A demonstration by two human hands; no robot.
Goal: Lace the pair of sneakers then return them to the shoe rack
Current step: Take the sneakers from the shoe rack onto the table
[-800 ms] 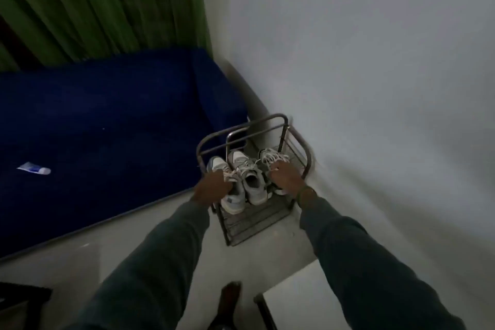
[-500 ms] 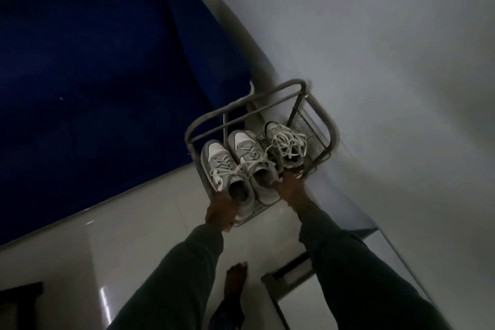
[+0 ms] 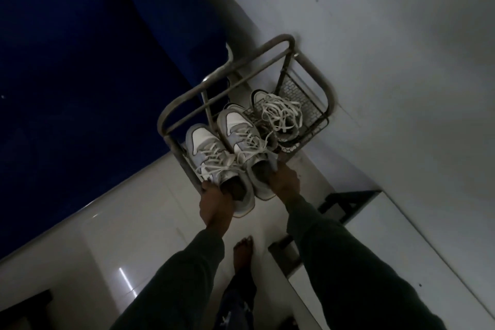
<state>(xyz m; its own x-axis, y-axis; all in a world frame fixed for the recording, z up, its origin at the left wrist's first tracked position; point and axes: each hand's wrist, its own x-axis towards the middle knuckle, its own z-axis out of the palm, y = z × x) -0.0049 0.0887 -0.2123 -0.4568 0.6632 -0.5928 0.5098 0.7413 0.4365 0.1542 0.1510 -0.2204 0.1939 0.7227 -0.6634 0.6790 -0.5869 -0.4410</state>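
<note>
At frame centre the left hand (image 3: pixel 214 203) curls its fingers round the left sneaker (image 3: pixel 206 153) at the heel. The right hand (image 3: pixel 284 179) pinches the heel collar of the right sneaker (image 3: pixel 241 131). Both sneakers sit at the near edge of the shoe rack (image 3: pixel 267 48). A third shoe (image 3: pixel 278 115) with tangled laces crowds the rack's right side. A blue bed (image 3: pixel 80 61) fills the upper left, and a bare foot (image 3: pixel 242 252) shows below.

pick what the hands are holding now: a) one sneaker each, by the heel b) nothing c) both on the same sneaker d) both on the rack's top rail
a: the left hand grips the heel of the left sneaker and the right hand grips the heel of the right sneaker.
</note>
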